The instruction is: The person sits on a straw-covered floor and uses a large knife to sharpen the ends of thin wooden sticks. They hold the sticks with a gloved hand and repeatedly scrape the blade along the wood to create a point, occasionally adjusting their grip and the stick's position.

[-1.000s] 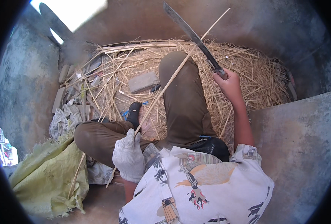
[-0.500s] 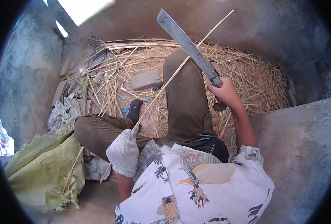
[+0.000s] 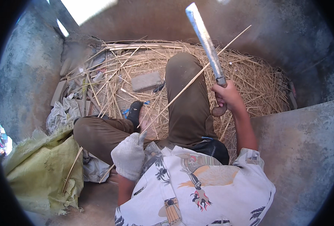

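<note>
My left hand (image 3: 129, 156), in a white knitted glove, is closed around a long, thin bamboo strip (image 3: 187, 85). The strip slants up to the right across my raised knee (image 3: 184, 69), and its far tip sticks out past the machete. In my bare right hand (image 3: 229, 96) is the wooden handle of a machete (image 3: 206, 39), its curved butt showing below my fist. The broad blade points up and slightly left, with light glinting along it. Blade and strip cross in view near the blade's lower part; whether they touch I cannot tell.
Cut strips and shavings (image 3: 249, 79) cover the floor ahead. A grey brick (image 3: 146, 81) lies near my foot (image 3: 135, 113). At left are a yellow-green woven sack (image 3: 42, 169) and crumpled plastic (image 3: 61, 113). Concrete walls (image 3: 31, 71) enclose the space; a slab (image 3: 298, 143) stands at right.
The machete has swung more upright, its tip moving right and up. The bamboo strip's far end has shifted right and down, and my left hand has moved slightly right.
</note>
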Demonstrator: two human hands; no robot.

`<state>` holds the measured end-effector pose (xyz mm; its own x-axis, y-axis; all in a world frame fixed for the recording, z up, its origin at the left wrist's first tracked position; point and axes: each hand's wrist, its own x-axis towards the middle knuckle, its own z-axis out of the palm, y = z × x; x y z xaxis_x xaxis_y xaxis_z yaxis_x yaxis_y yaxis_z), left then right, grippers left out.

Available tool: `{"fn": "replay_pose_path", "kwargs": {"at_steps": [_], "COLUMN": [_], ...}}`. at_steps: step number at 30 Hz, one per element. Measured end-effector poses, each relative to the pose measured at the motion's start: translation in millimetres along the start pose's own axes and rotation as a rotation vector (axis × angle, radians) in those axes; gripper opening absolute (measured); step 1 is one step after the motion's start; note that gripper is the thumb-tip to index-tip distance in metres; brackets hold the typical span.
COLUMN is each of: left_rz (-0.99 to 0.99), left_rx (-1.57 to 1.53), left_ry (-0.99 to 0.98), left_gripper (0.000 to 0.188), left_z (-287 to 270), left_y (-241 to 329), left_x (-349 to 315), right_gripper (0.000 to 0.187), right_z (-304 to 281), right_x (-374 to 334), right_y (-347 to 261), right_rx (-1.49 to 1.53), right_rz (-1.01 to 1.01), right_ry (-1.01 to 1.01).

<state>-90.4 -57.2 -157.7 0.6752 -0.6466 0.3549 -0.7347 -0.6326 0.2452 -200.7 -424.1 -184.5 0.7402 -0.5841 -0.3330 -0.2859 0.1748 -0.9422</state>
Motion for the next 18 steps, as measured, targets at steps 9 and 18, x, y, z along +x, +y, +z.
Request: {"fn": "replay_pose_path", "kwargs": {"at_steps": [9,18], "left_rz": [0.020,0.034], "left_rx": [-0.004,0.013], "left_ry": [-0.029,-0.010], "left_gripper": [0.021,0.025], "left_z": [2,0], "left_y": [12,10], "left_x": [10,16], "right_gripper": [0.024,0.021], "right_z": [-1,-6], "right_x": [-6,-6], "right_y": [-2,0], "right_rx": [0.070,0.196], "right_rz": [-0.012,-0.043], "right_ry": [0.114,0.114]}}
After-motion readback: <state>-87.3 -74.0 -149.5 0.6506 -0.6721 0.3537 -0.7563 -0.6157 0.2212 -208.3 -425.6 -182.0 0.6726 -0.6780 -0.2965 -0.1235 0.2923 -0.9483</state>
